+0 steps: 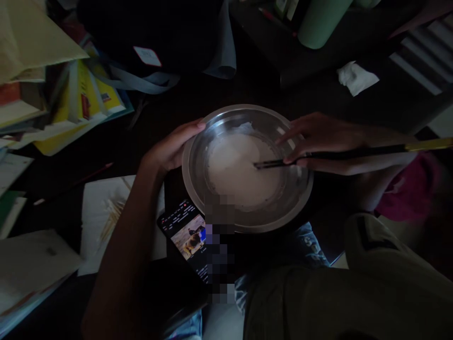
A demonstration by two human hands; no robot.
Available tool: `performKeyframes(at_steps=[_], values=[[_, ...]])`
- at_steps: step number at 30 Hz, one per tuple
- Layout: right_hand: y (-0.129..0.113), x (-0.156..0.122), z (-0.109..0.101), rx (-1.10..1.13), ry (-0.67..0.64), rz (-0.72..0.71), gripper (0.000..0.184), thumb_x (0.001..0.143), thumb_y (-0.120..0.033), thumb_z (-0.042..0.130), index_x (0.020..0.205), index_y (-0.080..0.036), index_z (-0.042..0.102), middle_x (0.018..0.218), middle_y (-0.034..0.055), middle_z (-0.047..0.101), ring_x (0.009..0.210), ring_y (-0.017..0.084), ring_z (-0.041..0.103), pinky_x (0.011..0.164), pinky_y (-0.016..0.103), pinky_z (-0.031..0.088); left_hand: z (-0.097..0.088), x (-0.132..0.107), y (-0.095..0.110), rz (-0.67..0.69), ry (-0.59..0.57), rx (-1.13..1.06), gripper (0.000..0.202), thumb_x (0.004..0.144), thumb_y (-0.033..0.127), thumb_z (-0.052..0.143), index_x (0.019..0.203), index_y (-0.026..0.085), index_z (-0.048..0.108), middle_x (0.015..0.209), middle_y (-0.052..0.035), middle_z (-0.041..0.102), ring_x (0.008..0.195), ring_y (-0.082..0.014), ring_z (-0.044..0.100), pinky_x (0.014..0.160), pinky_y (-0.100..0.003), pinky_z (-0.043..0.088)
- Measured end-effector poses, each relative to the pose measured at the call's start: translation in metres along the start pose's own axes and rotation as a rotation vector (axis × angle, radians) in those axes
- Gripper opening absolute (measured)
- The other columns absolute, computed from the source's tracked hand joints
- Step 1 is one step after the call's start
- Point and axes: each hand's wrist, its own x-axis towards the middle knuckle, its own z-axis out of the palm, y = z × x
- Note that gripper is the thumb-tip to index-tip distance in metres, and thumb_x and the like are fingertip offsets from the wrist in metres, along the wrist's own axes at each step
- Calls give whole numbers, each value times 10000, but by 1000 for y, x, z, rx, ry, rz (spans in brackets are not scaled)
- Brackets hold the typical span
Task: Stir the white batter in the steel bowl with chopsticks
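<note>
So the metal bowl [297, 191] is on the desk [256, 89], right by a lit phone [187, 231]. Left hand [179, 144]'s curled on its left rim, thumb on top; right hand [318, 139]'s closed around black chopsticks [371, 151] with gold at the end, tips in the pale liquid [237, 165]. Writing-wise, no luck: phone text's too tiny, the red-edged label [147, 55] on the black bag [170, 28] is unreadable, same with the yellow books [72, 94].

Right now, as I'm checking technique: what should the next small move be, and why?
Probably a slow circle of the chopsticks through the pale liquid: their tips are at its surface, the right hand holds them, and the left hand holds the bowl by its rim, likely steadying it.
</note>
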Motion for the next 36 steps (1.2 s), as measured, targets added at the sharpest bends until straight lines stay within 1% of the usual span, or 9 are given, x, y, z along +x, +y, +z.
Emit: performKeyframes(at_steps=[4,8,11,15,19,23,27,32,36], values=[[-12,15,13,-23,-153,-278,206,996,-248,478,1118,-188,633,1118,31,696,1266,172,542,1138,399,355,-3,1,-1,-12,26,-11,275,924,238,531,1143,120,648,800,-4,733,611,-90,662,582,-166,526],[-5,24,27,-164,-42,-128,249,983,-256,506,1209,-197,594,1194,39,671,1295,184,512,1130,406,365,-4,1,-2,-43,61,-4,263,898,275,587,1106,134,663,761,2,723,622,-102,678,566,-165,527],[7,13,16,-269,51,-21,298,959,-256,544,1245,-188,593,1240,79,647,1288,194,512,1116,392,370,-3,0,-1,-35,49,-17,254,901,267,580,1093,127,669,761,3,718,619,-93,671,562,-162,524],[5,2,-1,-241,-28,-125,207,964,-220,520,1140,-193,626,1176,76,668,1246,176,541,1106,376,373,0,-1,1,-37,35,-24,239,923,229,534,1090,120,667,760,2,714,637,-91,674,588,-166,534],[-10,17,12,-113,-162,-269,197,990,-226,479,1136,-211,609,1120,24,685,1266,156,530,1108,372,386,1,0,2,-30,33,-32,209,938,221,511,1034,131,673,694,22,691,563,-76,642,572,-163,535],[-14,27,26,-160,27,-86,235,966,-239,525,1177,-167,597,1173,67,660,1236,195,546,1092,404,389,0,0,0,-36,45,-20,209,925,254,544,1046,141,671,719,19,707,563,-81,645,538,-154,519],[-14,18,14,-142,238,99,68,921,-255,596,916,-198,633,1056,80,664,1050,184,613,924,360,477,-1,0,0,-53,61,-6,267,924,269,549,1122,122,652,806,-14,732,646,-116,685,588,-186,534],[-18,22,16,75,68,-26,111,929,-293,596,868,-204,622,936,32,658,965,141,651,781,267,533,1,-1,1,-48,89,4,299,935,250,527,1175,111,638,793,-8,728,662,-110,689,609,-181,536],[-19,31,33,33,169,65,133,941,-327,567,1016,-224,606,1032,25,671,964,156,650,907,341,525,2,-1,1,-37,47,5,279,929,251,531,1152,129,647,764,20,721,616,-80,665,570,-147,520]])
